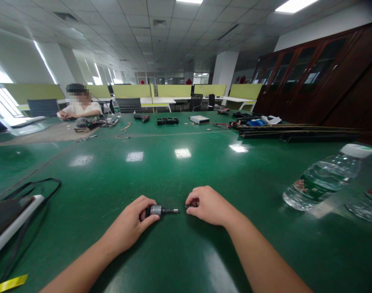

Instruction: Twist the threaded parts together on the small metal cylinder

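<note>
My left hand (138,219) is closed around a dark and silver cylindrical part with a thin stepped shaft (160,210), held between thumb and fingers. Its shaft lies nearly level, with the bright tip pointing right. A short gap from that tip, my right hand (208,205) pinches a small dark coil spring (188,206) between thumb and fingertips. Only the spring's left end shows; my fingers cover the rest. Both hands are low over the green table (186,171).
To the right stand clear water bottles (323,183). At left lie a white-edged device (14,219) with a black strap and a yellow strip (11,283). Across the table are a power drill (142,118), a black tray (168,121), dark rails (265,132) and a seated person (82,108).
</note>
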{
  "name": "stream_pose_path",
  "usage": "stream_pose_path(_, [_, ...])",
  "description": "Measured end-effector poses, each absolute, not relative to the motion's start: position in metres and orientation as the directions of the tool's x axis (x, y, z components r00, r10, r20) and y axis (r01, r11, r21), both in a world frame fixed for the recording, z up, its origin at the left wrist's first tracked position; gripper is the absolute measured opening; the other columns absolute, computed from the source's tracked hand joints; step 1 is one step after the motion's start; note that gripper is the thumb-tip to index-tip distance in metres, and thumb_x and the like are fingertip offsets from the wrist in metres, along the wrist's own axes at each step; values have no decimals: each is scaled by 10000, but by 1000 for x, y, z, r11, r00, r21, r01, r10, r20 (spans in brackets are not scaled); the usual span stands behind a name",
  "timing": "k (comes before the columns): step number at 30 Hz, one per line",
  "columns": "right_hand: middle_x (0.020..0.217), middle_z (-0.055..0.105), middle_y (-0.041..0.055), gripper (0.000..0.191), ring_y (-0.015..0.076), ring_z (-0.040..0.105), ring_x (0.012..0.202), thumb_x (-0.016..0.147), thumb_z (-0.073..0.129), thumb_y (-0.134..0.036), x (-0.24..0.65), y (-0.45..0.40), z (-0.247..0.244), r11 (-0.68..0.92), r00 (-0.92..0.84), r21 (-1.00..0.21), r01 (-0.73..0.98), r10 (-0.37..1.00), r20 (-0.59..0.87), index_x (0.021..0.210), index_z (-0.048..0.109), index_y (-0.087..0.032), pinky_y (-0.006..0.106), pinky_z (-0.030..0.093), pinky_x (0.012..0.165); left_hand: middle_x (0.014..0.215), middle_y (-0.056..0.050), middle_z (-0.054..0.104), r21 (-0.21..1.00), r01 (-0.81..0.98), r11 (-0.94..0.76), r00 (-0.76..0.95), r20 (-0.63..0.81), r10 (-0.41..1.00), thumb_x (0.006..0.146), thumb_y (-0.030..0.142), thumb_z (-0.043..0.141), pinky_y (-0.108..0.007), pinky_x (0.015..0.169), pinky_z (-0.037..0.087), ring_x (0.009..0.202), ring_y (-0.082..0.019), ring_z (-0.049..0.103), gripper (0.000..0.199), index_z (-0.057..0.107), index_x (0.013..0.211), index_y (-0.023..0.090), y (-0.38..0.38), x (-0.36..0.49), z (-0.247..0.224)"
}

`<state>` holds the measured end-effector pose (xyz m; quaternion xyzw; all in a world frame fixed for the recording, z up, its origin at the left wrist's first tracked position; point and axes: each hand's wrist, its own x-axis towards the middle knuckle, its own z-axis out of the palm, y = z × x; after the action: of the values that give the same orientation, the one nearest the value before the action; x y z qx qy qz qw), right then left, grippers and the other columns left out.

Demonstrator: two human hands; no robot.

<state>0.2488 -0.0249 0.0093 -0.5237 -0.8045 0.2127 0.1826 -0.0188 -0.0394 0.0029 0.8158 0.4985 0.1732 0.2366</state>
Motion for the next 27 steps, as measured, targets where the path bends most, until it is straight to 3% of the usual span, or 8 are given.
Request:
stream_pose_path(15, [747, 662, 6, 108, 136, 572, 697, 738, 731, -231, 227, -29, 1, 449, -448, -582, 678, 880, 157, 837, 770, -217, 246, 411, 633, 884, -7, 570, 556, 735, -387, 438, 45, 898, 924, 368, 568, -279, 697, 416, 720, -171, 525, 233, 636, 1095, 226, -41, -19, 2])
stream_pose_path(21, [868, 713, 0, 401, 120, 619, 750, 717, 682, -78, 210, -31, -7, 414, -447, -780, 469, 873, 194, 1096, 710, -203, 230, 486, 728, 933, -24, 587, 579, 709, -403, 459, 56, 887, 938, 373, 543, -278, 702, 424, 737, -167, 544, 251, 665, 1100, 225, -41, -17, 5])
stream_pose_path(27, [883, 725, 18, 390, 132, 630, 762, 725, 656, -55, 209, -32, -5, 417, -458, -765, 492, 871, 180, 1089, 713, -184, 248, 501, 754, 913, -12, 585, 576, 711, -403, 435, 89, 896, 946, 378, 548, -279, 697, 436, 723, -165, 545, 304, 619, 1211, 246, -43, -18, 2])
